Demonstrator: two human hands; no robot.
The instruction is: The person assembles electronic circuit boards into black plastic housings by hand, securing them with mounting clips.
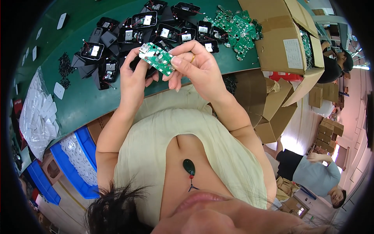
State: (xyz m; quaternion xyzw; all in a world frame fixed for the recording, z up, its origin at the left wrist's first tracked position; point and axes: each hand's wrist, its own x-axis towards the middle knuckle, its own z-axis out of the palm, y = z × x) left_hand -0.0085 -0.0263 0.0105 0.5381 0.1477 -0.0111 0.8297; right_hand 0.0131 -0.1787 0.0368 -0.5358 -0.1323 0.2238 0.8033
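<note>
Both hands are working above the near edge of a green table [87, 105]. The left hand [131, 84] is gripping the left end of a green circuit board [157, 59] and is also curling around a black part [136, 63], mostly hidden. The right hand [200, 70] is pinching the board's right end between thumb and forefinger, its other fingers bending beneath. The board is tilting, its metal port facing left.

On the surface, open black housings [132, 36] with red wires are lying in a loose heap beyond the hands. Bare green boards [237, 35] are piling up to the right of them. Small black pieces [65, 68] are scattering to the left, near a white panel [59, 90]. A clear bag [39, 113] of white pieces is slumping at the left edge.

A labelled cardboard box [274, 35] is standing at the right. Below the table, a blue bin [89, 146] is holding more white pieces. In the room, a person in a grey top [317, 173] is standing at the right, and brown cartons [327, 134] are stacking up behind.
</note>
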